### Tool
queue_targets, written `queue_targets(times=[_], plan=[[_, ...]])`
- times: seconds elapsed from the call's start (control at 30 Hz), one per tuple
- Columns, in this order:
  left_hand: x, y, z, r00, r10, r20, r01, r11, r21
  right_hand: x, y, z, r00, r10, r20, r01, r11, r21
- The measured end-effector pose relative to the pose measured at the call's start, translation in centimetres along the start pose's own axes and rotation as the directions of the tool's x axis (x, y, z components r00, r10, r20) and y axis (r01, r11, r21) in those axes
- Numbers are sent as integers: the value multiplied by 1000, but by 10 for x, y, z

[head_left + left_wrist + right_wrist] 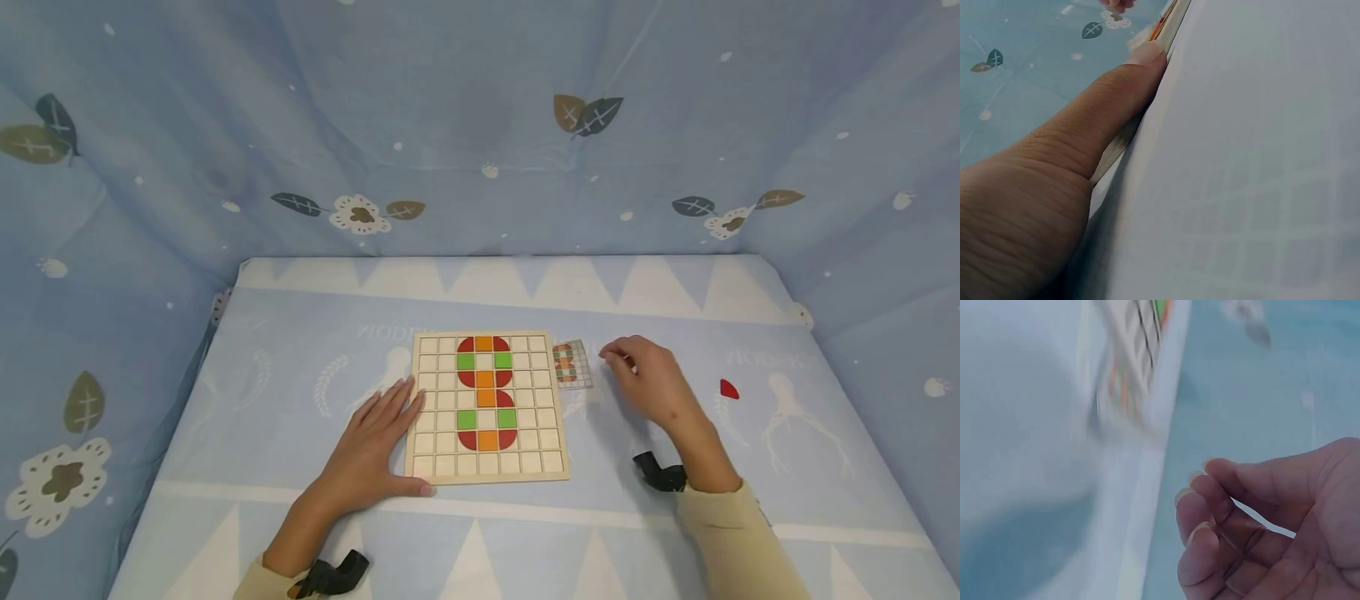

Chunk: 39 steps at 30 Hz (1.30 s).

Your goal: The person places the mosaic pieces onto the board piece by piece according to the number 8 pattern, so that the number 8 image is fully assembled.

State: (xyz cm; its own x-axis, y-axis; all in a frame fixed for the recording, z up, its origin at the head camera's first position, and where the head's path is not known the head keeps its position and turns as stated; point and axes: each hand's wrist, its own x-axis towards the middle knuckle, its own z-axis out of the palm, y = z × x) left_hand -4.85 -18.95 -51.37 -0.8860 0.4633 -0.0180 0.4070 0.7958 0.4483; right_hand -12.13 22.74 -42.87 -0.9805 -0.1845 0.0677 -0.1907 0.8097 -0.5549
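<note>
A square wooden grid board (531,462) lies on the table. Red rounded pieces, orange squares (486,398) and green squares (467,419) fill part of its middle columns. My left hand (371,454) rests at the board's left side, fingers extended over the edge and thumb along the lower left corner. In the left wrist view the thumb (1104,112) lies against the board's edge. My right hand (647,379) is above the table, right of a small pattern card (573,367). Its fingers (1197,556) bend loosely towards the thumb, with nothing between them.
One red quarter-round piece (729,389) lies on the table to the right of my right hand. The table (675,292) has a pale blue printed cloth, and blue patterned curtains (480,125) stand behind it and at both sides.
</note>
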Motion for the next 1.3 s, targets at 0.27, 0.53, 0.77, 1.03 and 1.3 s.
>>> queue_targets(times=[0.27,0.53,0.77,1.03,1.3], plan=[[-4,-1,0,1000,-9,-7,9,1000,-7,-12,54,-49,992,121,-26,-121,993,-8],[-5,-1,0,1000,2,-12,-2,1000,-3,-27,105,-75,938,330,104,-328,944,-37],[-3,-1,-1,1000,0,-6,0,1000,-1,-39,136,-84,865,478,151,-458,876,-151],[-1,0,-2,1000,-7,-1,7,1000,-8,-38,146,-81,837,519,171,-502,854,-134],[0,0,-2,1000,1,-6,-1,1000,-16,-42,147,-73,860,505,74,-498,862,-100]])
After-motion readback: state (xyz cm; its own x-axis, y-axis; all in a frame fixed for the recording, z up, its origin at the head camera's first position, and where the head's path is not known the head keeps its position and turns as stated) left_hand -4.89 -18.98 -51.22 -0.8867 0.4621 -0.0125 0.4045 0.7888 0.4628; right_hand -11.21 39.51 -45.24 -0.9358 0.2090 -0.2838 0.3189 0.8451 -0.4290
